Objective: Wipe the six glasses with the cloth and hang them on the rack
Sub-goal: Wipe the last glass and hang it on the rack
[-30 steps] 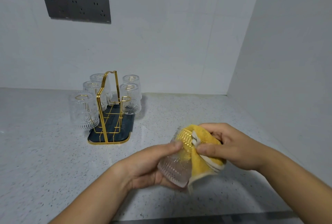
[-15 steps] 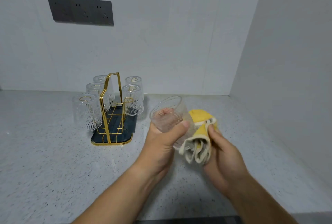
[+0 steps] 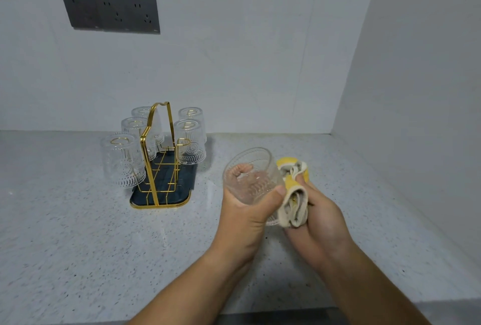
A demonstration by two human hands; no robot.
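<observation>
- The speckled surface [image 3: 78, 246] runs to a corner of pale walls; a dark socket panel [image 3: 110, 12] is on the back wall.
- The gold wire rack [image 3: 158, 158] stands on its dark tray [image 3: 179, 194] toward the back left. Five glasses hang on it mouth down: three on its left side, two on its right. The near right peg [image 3: 183, 142] looks bare, so that is probably the free place.
- The right hand [image 3: 320, 218] is clenched around the bunched yellow cloth [image 3: 294, 194], pressing it against the side of the sixth glass.
- The left hand [image 3: 247, 210] grasps that sixth glass [image 3: 250, 178], thumb across its near wall, fingers seen through the far wall. The glass is held above the surface, right of the rack and well apart from it, mouth tilted up and away from the person.
- Step in hand, as I judge it: wiping the last glass, on its outer wall. Five of six seem done.
- Next move: once the wiping is finished, the cloth must come away, the glass must be turned mouth down, carried left to the bare peg and lowered over it without knocking the hung glass [image 3: 191, 142] just behind.
</observation>
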